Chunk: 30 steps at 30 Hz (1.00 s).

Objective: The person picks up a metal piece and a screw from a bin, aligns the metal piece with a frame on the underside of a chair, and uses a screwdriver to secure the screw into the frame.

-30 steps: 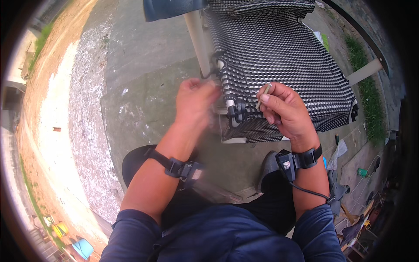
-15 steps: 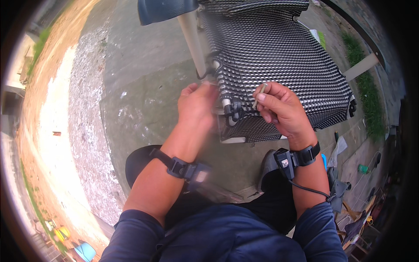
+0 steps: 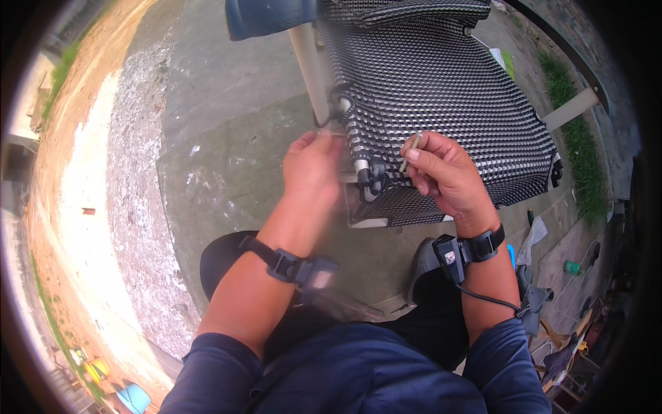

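To our left the concrete ground lies open, so our left hand has free room on that side. Straight ahead the woven black-and-white chair seat fills the space, and its pale frame post stands just above our left hand. Our right hand sits over the seat's near edge; clutter crowds the ground at far right.
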### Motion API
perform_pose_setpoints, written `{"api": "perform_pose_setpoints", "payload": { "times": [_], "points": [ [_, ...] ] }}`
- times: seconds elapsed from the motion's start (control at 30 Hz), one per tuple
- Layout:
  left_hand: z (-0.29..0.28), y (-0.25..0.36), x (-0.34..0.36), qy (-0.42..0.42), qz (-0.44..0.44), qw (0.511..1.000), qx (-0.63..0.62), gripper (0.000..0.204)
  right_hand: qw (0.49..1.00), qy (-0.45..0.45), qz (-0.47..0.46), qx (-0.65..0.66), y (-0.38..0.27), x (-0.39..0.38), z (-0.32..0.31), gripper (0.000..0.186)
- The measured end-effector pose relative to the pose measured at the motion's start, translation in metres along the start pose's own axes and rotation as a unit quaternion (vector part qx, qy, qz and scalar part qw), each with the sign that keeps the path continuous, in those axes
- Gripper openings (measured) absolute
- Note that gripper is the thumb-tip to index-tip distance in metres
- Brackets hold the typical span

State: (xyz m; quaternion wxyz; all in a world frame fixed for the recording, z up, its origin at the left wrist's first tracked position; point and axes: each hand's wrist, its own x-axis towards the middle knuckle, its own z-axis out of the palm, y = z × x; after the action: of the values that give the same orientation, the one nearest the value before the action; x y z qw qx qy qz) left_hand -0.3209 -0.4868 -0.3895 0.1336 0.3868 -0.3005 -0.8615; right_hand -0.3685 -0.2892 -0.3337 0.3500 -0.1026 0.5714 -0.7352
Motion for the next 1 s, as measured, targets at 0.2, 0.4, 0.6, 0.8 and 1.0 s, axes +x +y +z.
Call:
{"api": "perform_pose_setpoints", "payload": {
  "times": [0.2,0.4,0.6,0.8,1.0],
  "points": [
    [-0.001,-0.004,0.005,-0.013,-0.007,1.000,0.001,0.030,1.000,-0.002,0.005,0.001,-0.002,0.000,0.000,0.011],
    [0.009,0.000,-0.008,0.000,0.003,1.000,0.011,0.018,1.000,-0.003,0.005,-0.002,-0.003,0.000,-0.001,0.011],
    [0.010,-0.001,-0.011,-0.001,0.015,1.000,0.007,0.020,1.000,-0.002,0.001,-0.005,-0.001,-0.001,-0.002,0.011],
    [0.000,-0.006,-0.001,-0.013,0.025,0.999,0.021,0.024,1.000,-0.001,0.005,-0.006,-0.002,-0.001,-0.002,0.011],
    [-0.001,-0.008,0.001,-0.010,0.032,0.999,0.033,0.025,1.000,0.006,0.014,-0.015,-0.003,-0.004,-0.001,0.012]
  ]
}}
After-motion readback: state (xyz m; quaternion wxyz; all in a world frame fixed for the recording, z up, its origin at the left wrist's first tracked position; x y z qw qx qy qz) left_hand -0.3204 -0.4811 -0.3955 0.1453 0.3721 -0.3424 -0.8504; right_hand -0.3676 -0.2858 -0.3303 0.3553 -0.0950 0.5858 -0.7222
